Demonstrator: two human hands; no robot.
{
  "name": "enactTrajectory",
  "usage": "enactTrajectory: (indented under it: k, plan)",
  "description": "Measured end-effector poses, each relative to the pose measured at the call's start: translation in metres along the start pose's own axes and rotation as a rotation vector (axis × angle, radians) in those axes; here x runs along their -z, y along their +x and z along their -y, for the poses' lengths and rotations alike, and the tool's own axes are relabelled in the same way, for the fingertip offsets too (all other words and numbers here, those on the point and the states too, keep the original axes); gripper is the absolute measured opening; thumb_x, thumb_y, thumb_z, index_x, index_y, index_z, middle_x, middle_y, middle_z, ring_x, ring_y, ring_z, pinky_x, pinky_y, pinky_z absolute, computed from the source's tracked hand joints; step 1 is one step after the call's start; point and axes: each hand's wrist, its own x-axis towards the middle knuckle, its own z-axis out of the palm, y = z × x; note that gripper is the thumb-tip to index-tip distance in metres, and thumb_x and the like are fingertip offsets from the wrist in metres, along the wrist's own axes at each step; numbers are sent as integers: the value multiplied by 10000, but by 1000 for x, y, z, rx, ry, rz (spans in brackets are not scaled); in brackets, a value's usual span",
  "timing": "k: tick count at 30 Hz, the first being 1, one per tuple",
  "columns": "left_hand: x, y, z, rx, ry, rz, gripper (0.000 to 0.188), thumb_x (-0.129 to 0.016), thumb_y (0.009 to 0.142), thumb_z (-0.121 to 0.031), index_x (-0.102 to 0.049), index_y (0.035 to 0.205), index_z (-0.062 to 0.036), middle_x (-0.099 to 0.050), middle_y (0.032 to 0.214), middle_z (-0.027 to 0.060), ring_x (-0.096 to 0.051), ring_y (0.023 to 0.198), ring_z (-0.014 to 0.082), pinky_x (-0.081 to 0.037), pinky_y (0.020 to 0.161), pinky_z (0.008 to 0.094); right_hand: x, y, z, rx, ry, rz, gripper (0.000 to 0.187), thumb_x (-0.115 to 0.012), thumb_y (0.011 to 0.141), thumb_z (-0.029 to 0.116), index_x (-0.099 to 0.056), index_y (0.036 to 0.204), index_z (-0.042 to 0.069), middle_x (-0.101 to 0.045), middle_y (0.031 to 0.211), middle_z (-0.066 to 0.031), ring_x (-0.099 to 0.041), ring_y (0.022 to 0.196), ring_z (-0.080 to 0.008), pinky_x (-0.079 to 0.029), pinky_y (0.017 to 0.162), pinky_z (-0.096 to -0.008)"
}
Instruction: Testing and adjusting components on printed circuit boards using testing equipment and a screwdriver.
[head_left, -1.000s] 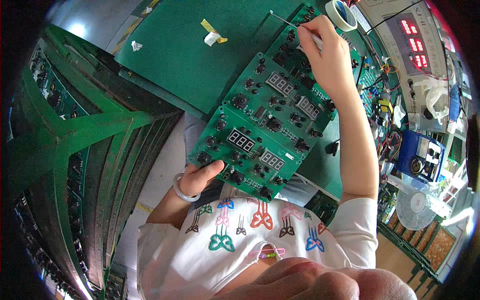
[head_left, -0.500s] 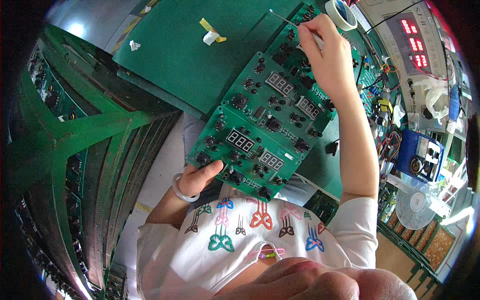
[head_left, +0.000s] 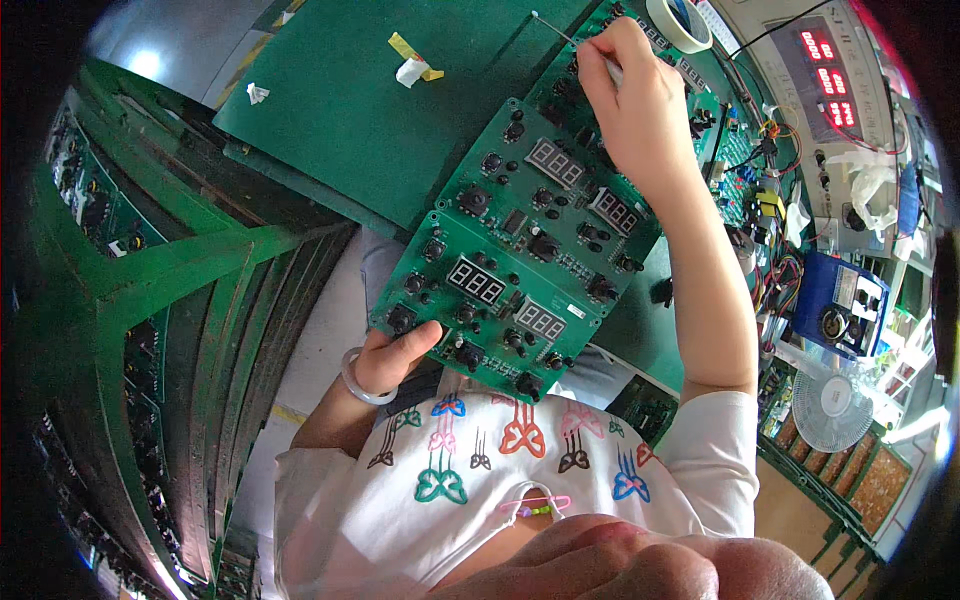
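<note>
My left hand (head_left: 390,362) is closed on the near corner of a green circuit board panel (head_left: 560,275), its thumb on top and its other fingers hidden beneath. The panel tilts across my lap and the table edge, with black knobs and several unlit digit displays. Over the far end of the boards, my right hand (head_left: 640,115) pinches a thin stick (head_left: 555,31) with a small pale tip. That stick points up and left, its tip above the green mat. Beneath this hand, more knobs and displays show; the hand hides part of them.
Left of me stands a green metal rack (head_left: 190,260) holding boards. Yellow tape with white scraps (head_left: 412,68) lies on the green mat (head_left: 330,130). At the right are a tape roll (head_left: 680,24), a meter with red digits (head_left: 825,85), wires, a blue device (head_left: 838,308) and a fan (head_left: 832,408).
My right hand has shifted slightly left with the stick. My left hand keeps its hold on the panel, and the whole view has moved a little.
</note>
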Motion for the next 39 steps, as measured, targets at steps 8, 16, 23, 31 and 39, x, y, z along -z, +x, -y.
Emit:
enactTrajectory:
  k: [8,16,23,31,39]
  plan:
    - [2,0,-1,42,-25,63,508,-522,991,-74,-349,1467,-45,-532,1379,126,-590,1177,244,-584,848,376,0,5,5,-37,-27,17,152,-605,952,149,-521,985,27,-635,798,-216,-645,757,-400,-492,666,-426]
    - [-3,1,-3,13,7,27,475,-512,993,-77,-376,1448,-49,-561,1335,105,-618,1086,235,-586,772,375,16,9,18,-144,88,-34,151,-578,948,108,-474,955,-1,-592,748,-236,-613,712,-428,-468,623,-450]
    - [-1,-1,2,-20,62,-17,467,-503,991,-63,-386,1443,-47,-567,1325,108,-619,1085,236,-582,778,377,16,4,0,-32,-31,74,183,-630,940,209,-574,1002,46,-664,826,-156,-661,822,-362,-507,724,-384]
    - [-3,1,-2,2,-33,-3,485,-525,976,-48,-391,1443,-46,-541,1367,114,-595,1156,236,-571,845,381,8,7,-6,141,8,4,145,-595,937,102,-499,925,-7,-588,723,-212,-615,695,-402,-471,616,-429]
    - [3,0,3,15,3,-31,480,-522,979,-48,-396,1442,-41,-546,1366,104,-587,1174,236,-568,870,379,8,3,-11,89,-32,-12,176,-632,949,182,-562,1014,34,-671,839,-151,-668,788,-336,-514,711,-369]
